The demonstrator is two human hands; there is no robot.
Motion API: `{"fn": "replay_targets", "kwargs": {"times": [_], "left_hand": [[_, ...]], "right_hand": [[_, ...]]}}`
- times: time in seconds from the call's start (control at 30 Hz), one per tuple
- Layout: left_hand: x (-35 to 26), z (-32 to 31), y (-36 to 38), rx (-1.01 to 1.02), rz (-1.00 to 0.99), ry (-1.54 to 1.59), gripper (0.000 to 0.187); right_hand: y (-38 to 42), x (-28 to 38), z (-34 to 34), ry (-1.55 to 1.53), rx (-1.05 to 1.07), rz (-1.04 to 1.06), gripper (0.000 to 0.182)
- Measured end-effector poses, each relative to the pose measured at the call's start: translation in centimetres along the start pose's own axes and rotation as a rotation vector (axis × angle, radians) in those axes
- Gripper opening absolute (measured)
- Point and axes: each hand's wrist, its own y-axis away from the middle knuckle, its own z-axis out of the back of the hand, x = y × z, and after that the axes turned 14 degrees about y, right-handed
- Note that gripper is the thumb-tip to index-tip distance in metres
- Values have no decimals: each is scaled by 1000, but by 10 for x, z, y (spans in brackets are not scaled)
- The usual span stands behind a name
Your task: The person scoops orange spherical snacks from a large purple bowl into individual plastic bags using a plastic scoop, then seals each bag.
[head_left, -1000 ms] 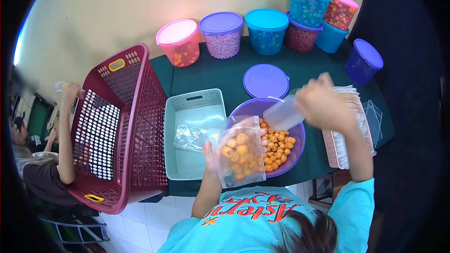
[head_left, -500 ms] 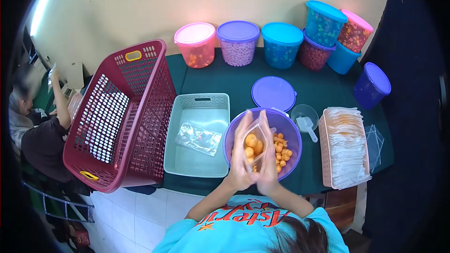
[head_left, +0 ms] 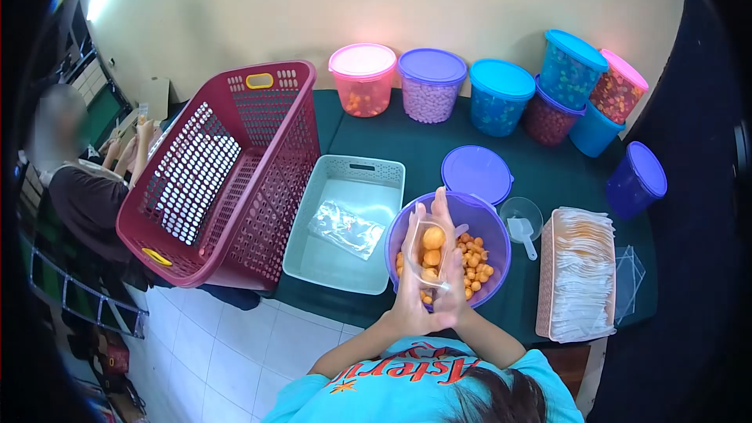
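Clear bag (head_left: 421, 266) of orange balls (head_left: 432, 237) held between left hand (head_left: 406, 298) and right hand (head_left: 453, 282), palms facing, lower centre frame, purple tub (head_left: 491, 223) seen beneath

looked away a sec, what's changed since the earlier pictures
The right hand has let go of the white scoop, which now lies in the clear dish right of the purple tub. That hand has joined the left hand at the bag of orange balls, one on each side. The pale green tray with its clear packet and the lidded containers stay put.
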Motion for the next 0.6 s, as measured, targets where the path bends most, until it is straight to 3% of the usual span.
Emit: {"fn": "replay_targets", "kwargs": {"times": [0.07, 0.17, 0.23, 0.27, 0.3, 0.37, 0.4, 0.43, 0.5, 0.53, 0.6], "left_hand": [[-5, 2, -7, -53, -3, -75, 107], [-8, 13, -14, -57, 156, -78, 104], [-4, 22, -19, -160, 204, 316, 99], [-8, 25, -23, -142, 179, 459, 91], [-11, 32, -23, -136, 187, 465, 91], [-15, 46, -23, -1, 285, 711, 84], [-17, 48, -24, 39, 259, 570, 77], [-20, 47, -23, 44, 270, 576, 77], [-26, 45, -22, -200, 389, 341, 71], [-25, 47, -21, -189, 399, 348, 71], [-25, 55, -18, -279, 292, 214, 47]], "right_hand": [[-4, 3, 3, 30, 20, -11, 71], [-11, 6, 7, 82, 38, -26, 69], [-12, 8, 5, 115, 38, -37, 68], [-11, -6, 2, 104, -62, -25, 58], [-10, -6, 5, 108, -71, -28, 58], [-10, -5, 18, 99, -3, -217, 47], [-9, -3, 21, 0, 43, -246, 35], [-6, -2, 22, 2, 32, -252, 35], [0, -1, 21, -56, 56, -297, 23], [2, 2, 19, -25, -14, -253, 13], [9, -5, 19, 49, -24, -254, 13]]}}
